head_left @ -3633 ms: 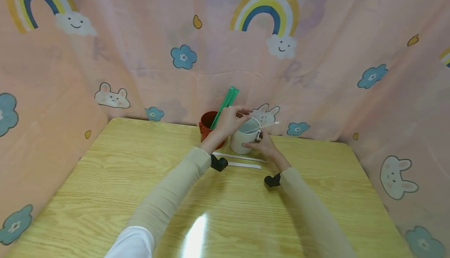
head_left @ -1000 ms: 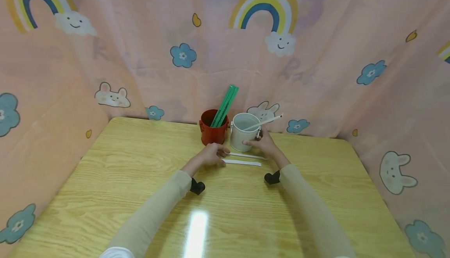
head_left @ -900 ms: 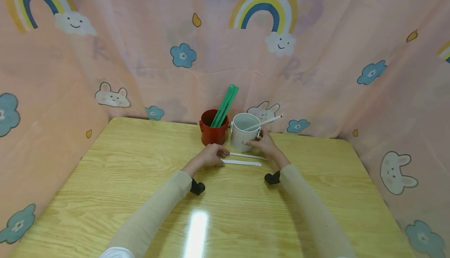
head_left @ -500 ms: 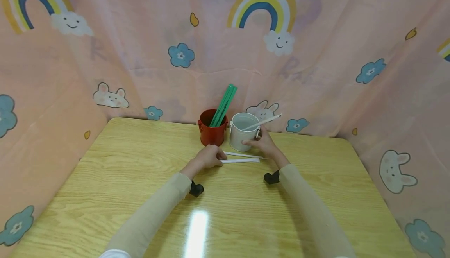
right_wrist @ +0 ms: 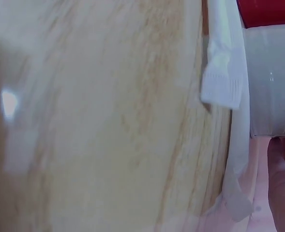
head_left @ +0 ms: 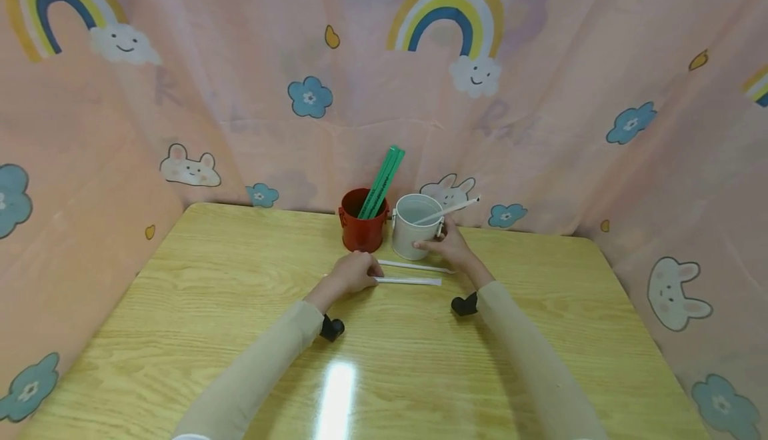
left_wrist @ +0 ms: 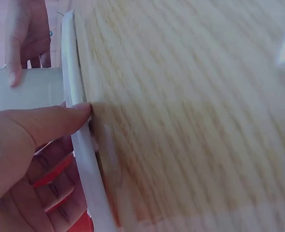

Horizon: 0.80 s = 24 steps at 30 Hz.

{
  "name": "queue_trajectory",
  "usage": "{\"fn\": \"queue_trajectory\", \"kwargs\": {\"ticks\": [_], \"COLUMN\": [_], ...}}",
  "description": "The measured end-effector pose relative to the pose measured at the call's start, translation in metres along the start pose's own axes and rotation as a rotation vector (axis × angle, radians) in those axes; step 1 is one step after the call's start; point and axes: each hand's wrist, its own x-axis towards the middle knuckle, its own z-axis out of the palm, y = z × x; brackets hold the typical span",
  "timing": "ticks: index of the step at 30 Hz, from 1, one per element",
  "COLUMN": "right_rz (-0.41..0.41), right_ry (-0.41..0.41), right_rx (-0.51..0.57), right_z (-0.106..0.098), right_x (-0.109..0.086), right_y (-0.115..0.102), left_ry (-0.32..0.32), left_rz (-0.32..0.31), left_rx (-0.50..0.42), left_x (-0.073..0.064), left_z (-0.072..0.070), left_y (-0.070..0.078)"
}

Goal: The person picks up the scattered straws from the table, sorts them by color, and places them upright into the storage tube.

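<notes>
In the head view my left hand [head_left: 351,272] pinches a white paper-wrapped straw [head_left: 414,281] near its left part, low over the table. The left wrist view shows the thumb across the straw [left_wrist: 90,169]; its crimped end hangs close over the wood in the right wrist view. Behind it, a second wrapped straw [head_left: 420,267] lies before the buckets. My right hand [head_left: 454,248] grips the right side of a small white bucket [head_left: 411,240], thumb on its front. From that bucket a white wrapped straw [head_left: 461,206] leans out to the right.
Left of the white bucket stands a red bucket [head_left: 363,235] holding green, printed flat strips [head_left: 384,180]. Both are at the back of the wooden table [head_left: 420,373], near a pink patterned curtain [head_left: 372,113].
My left hand came down from above the white bucket to the front straw, now pinches it and has shifted it slightly left and nearer. The right hand stays on the bucket.
</notes>
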Motion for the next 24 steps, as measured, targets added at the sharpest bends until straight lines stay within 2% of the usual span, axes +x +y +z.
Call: {"fn": "queue_trajectory", "kwargs": {"ticks": [5, 10, 19, 24], "right_rz": [0.002, 0.009, -0.003, -0.052], "right_ry": [0.007, 0.017, 0.005, 0.010], "right_rx": [-0.022, -0.018, -0.012, -0.041], "right_z": [0.001, 0.001, 0.000, -0.001], "right_x": [-0.001, -0.002, -0.001, -0.001], "right_y": [-0.001, -0.002, -0.001, -0.002], "left_ry": [-0.006, 0.019, 0.093, 0.129], "left_rz": [-0.018, 0.007, -0.011, -0.001], "left_rx": [0.036, 0.045, -0.075, -0.098], "left_x": [-0.005, -0.009, -0.014, -0.012], "left_z": [-0.004, -0.012, -0.027, -0.035], "left_y": [-0.001, 0.002, 0.009, 0.015]}}
